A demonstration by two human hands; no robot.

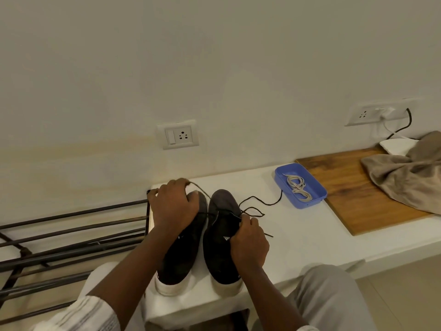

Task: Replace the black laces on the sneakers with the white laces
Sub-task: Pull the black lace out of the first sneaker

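White ledge [298, 235] against a plain wall with a couple of sockets, that's the workbench. Both sneakers sit side by side right at the near edge between the person's knees, left sneaker [181, 254] and right sneaker [219, 254] almost touching. I'd guess that's so both hands reach without stretching.

The left hand [174, 206] is curled up over the far end of the left sneaker and pinches a strand of the black lace [269, 204], drawn up and away toward the wall. The right hand [249, 240] has its fingers curled tight on the right sneaker's upper near the tongue, probably pinning the shoe so the pull doesn't drag it along. The rest of that lace lies loose on the ledge, looping off to the right until it touches the blue tray [303, 205].

The white laces [297, 187] are bundled in that tray, parked near the shoes but out of the way, so they're ready once the eyelets are bare. Looks like early days: black lace coming out, nothing white threaded yet.

Also around: a metal rack [71, 223] on the left, and a wooden board [353, 192] with a beige cloth [405, 177] on the right.
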